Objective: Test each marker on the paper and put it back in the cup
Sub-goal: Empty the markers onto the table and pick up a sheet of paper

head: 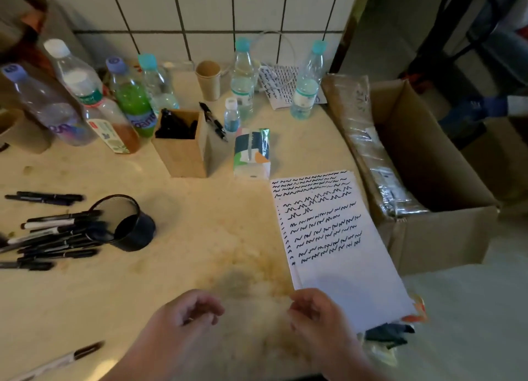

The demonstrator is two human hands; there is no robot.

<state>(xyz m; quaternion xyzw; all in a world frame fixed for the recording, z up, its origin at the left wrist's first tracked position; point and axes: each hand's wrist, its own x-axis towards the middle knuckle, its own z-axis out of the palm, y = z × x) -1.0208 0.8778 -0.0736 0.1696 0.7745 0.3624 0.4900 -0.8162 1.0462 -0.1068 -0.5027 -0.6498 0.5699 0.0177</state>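
I see the white paper [340,243] flat at the table's right, rows of black squiggles filling its upper half – lower half blank. The black mesh cup [125,223] lies tipped on its side at left, black markers [57,237] spilled beside its mouth – one marker [65,357] lies apart near the front edge

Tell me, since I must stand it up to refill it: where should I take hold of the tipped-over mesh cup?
Take the mesh cup by its raised rim, from above. It lies on its side, mouth toward the spilled markers, so the upper rim is exposed and probably pinchable.
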